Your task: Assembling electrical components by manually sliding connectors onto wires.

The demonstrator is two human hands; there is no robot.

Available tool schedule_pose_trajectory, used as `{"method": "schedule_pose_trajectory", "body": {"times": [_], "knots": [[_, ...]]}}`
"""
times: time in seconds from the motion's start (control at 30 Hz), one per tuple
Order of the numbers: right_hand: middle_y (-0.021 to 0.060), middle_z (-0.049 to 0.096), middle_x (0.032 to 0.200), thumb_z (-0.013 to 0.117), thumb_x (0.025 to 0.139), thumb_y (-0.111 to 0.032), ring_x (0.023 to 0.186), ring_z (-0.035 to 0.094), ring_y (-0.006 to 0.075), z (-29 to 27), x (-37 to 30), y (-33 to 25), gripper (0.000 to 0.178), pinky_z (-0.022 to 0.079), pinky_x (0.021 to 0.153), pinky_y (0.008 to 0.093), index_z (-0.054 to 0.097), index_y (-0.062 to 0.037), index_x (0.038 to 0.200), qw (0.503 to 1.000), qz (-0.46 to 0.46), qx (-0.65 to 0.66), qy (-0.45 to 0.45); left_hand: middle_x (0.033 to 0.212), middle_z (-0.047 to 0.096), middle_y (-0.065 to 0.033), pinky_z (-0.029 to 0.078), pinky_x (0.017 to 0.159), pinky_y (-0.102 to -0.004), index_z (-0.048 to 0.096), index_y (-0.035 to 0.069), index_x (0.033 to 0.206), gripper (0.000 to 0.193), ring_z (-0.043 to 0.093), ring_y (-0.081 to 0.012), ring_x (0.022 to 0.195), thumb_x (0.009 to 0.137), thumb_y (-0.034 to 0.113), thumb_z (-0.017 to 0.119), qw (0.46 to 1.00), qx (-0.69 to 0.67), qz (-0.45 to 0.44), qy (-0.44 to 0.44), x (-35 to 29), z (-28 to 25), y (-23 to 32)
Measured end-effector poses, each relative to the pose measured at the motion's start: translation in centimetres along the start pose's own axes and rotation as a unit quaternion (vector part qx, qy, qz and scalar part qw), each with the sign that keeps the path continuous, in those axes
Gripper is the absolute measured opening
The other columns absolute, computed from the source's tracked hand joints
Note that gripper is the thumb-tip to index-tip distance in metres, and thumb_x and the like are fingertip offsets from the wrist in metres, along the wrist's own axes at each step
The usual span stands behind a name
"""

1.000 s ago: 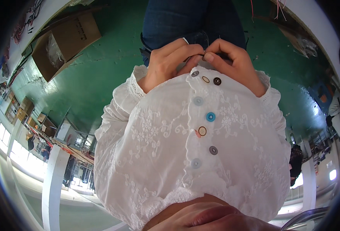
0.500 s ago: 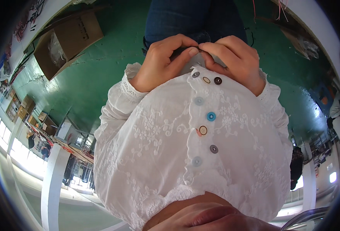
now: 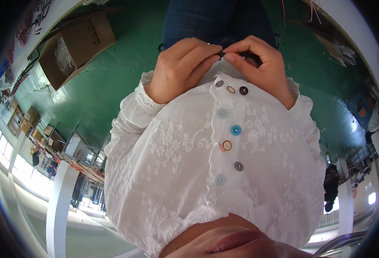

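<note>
In front of my lap, my left hand (image 3: 178, 68) and my right hand (image 3: 264, 66) meet with their fingertips almost touching. Pinched between them is a small dark piece (image 3: 221, 54), too small and too covered to name. The fingers of my left hand lie closed together over its end, with the thumb below. My right thumb and bent forefinger close on the other end, and something dark also shows beneath that forefinger. Just below both hands is my white embroidered blouse (image 3: 189, 137) with buttons of mixed colours. Blue jeans (image 3: 198, 21) cover my legs beyond the hands.
An open cardboard box (image 3: 80, 45) with clear plastic in it rests on the green floor (image 3: 120, 56) at the left. Pale table edges curve along both sides, with reddish wires (image 3: 24, 32) at the upper left. A person in dark clothing (image 3: 330, 187) is at the right.
My right thumb has come forward to the small dark piece while the forefinger arched up. My left fingers have straightened and closed over the thumb. Both hands stay in nearly the same place.
</note>
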State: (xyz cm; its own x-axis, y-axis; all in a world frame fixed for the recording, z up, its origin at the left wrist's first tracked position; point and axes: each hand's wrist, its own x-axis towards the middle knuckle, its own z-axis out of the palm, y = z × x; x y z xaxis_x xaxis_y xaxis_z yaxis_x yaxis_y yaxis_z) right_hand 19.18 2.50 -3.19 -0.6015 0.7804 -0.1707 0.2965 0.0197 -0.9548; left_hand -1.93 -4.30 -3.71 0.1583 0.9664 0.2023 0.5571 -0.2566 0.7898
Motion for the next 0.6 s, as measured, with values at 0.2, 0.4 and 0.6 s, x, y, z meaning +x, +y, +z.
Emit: {"method": "schedule_pose_trajectory", "body": {"times": [0.2,0.4,0.6], "knots": [[0.0010,0.070,0.091,0.074,0.095,-0.009,0.079,0.061,0.0055,0.3,-0.4,1.2,0.010,0.050,0.073,0.0214,0.075,-0.0028,0.103,0.988,0.102,0.119,-0.002,0.087,0.070,-0.0097,0.057,0.064,-0.0336,0.073,0.000,0.105,0.027,0.069,-0.0247,0.076,0.078,-0.001,0.080,0.994,0.074,0.075,0.023,-0.1,1.2,-0.8],[0.0032,0.072,0.093,0.073,0.096,-0.010,0.085,0.064,0.0076,-0.2,-0.4,0.6,0.013,0.052,0.078,0.0228,0.074,-0.0021,0.107,0.985,0.118,0.125,-0.009,0.090,0.072,-0.0086,0.056,0.064,-0.0334,0.075,0.002,0.102,0.026,0.068,-0.0241,0.076,0.077,0.000,0.081,0.997,0.041,0.047,0.053,-0.3,1.2,-0.4],[0.0000,0.069,0.093,0.072,0.095,-0.008,0.081,0.060,0.0049,-0.5,-0.5,0.4,0.010,0.050,0.076,0.0214,0.071,-0.0020,0.103,0.982,0.155,0.100,-0.050,0.090,0.072,-0.0076,0.056,0.069,-0.0347,0.076,0.004,0.101,0.025,0.067,-0.0242,0.080,0.077,0.001,0.082,0.999,0.019,0.016,0.044,-0.1,0.9,0.2]]}}
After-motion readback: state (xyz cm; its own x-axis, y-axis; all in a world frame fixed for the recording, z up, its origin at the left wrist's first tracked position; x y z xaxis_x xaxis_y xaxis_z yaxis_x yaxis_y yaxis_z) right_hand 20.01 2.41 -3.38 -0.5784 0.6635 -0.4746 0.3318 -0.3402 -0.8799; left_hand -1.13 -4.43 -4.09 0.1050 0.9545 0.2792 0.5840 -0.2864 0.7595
